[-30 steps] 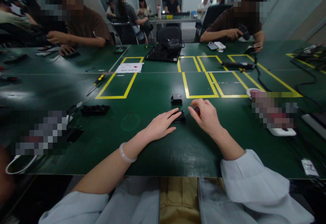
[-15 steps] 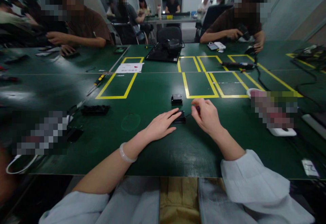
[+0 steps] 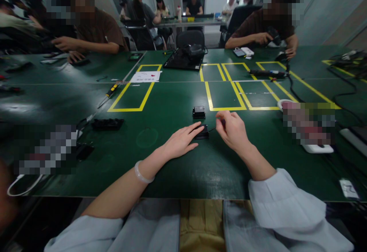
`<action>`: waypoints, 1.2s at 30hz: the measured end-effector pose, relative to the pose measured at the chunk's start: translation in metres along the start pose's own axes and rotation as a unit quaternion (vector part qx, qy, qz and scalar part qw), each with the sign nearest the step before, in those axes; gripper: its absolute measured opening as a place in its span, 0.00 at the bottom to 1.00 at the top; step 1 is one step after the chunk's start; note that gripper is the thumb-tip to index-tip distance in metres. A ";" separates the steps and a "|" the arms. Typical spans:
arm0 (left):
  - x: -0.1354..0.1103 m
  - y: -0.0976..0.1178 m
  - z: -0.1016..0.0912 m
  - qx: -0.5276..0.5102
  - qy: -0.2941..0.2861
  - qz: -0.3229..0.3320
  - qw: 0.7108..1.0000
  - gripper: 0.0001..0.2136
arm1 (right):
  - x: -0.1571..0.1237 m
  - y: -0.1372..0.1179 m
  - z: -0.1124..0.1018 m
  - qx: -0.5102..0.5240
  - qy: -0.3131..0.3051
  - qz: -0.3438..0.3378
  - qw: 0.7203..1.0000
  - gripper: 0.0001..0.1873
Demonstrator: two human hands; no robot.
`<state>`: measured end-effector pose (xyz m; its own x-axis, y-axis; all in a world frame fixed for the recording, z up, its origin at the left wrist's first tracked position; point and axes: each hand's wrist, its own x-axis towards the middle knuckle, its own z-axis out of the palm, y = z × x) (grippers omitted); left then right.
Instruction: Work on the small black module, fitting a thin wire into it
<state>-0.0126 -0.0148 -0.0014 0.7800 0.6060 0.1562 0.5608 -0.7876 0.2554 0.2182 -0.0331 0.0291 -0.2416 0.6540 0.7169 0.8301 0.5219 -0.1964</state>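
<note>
A small black part [image 3: 203, 132] lies on the green desk [image 3: 172, 168], about midway along its width and a little in from the near edge. The left hand [image 3: 180, 142] rests flat and open beside it, fingers loosely spread, with the fingertips [image 3: 197, 128] touching the part's left side. The right hand [image 3: 233, 131] is just to the right of the part, fingers pinched closed around a thin tool [image 3: 212, 129] whose dark tip points at the part; whether the tip touches it cannot be told. A pale bracelet [image 3: 142, 173] sits on the left wrist.

Just beyond, toward the far edge, a second black part [image 3: 198, 111] stands apart from the first, close to the corner of a yellow taped rectangle [image 3: 210, 99]. Another yellow rectangle [image 3: 146, 95] lies further left, with a white sheet [image 3: 145, 76] at its far end and a screwdriver [image 3: 110, 91] with a yellow and black handle beside it. A long black tray [image 3: 107, 123] sits well to the left of the hands. Along the far edge, other people work at the desk; one co-worker's hand [image 3: 262, 38] grips a dark tool near the far right corner
</note>
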 end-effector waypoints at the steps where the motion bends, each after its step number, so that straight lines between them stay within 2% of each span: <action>1: 0.000 0.000 0.000 0.000 0.000 0.000 1.000 0.30 | 0.000 0.000 0.000 0.000 -0.001 -0.002 1.000 0.05; 36: 0.000 -0.001 0.001 0.000 -0.003 -0.006 1.000 0.32 | 0.000 -0.002 -0.002 0.021 -0.013 0.011 1.000 0.05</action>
<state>-0.0127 -0.0143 -0.0025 0.7751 0.6141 0.1485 0.5693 -0.7808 0.2573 0.2170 -0.0351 0.0311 -0.2373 0.6785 0.6952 0.8138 0.5296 -0.2391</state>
